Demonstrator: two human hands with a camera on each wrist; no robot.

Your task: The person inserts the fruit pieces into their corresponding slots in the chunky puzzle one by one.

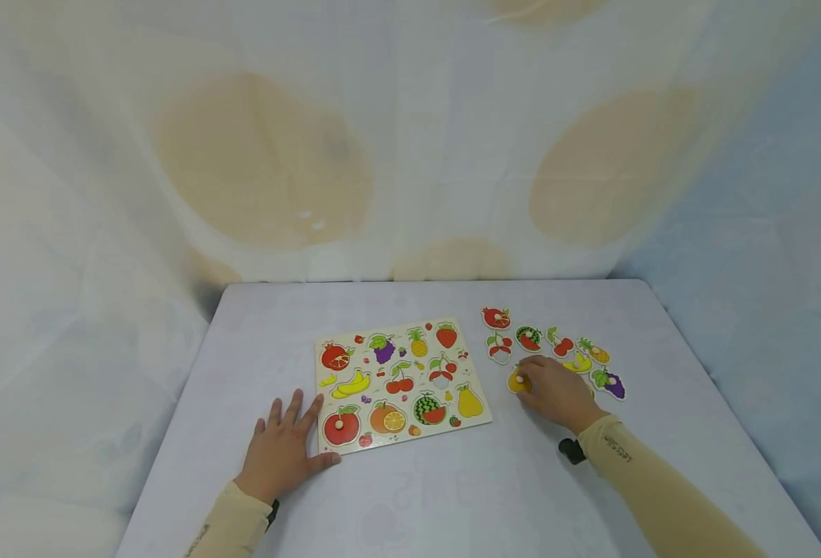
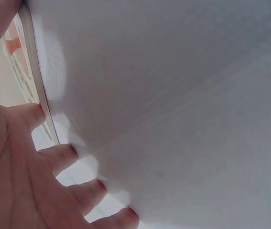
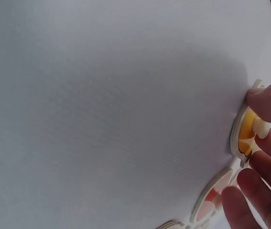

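Observation:
In the head view, a wooden fruit puzzle board (image 1: 375, 375) lies left of the middle of the table. My left hand (image 1: 281, 453) rests at its lower left corner with fingers spread, the thumb and index finger touching the board's edge. An apple piece (image 1: 341, 427) with a knob sits in the board. To the right, my right hand (image 1: 557, 390) pinches a yellow-orange fruit piece (image 1: 518, 381) between thumb and fingers. The right wrist view shows this piece's pale knob (image 3: 261, 128) by the index fingertip. Its exact fruit is partly hidden.
Loose knobbed pieces lie around my right hand: pomegranate (image 1: 496, 318), watermelon (image 1: 528, 339), cherries (image 1: 560, 345), pineapple (image 1: 597, 353), bananas (image 1: 578, 363), grapes (image 1: 609, 384) and a red-and-white fruit (image 1: 499, 348). Patterned cloth (image 1: 410, 178) hangs behind the table.

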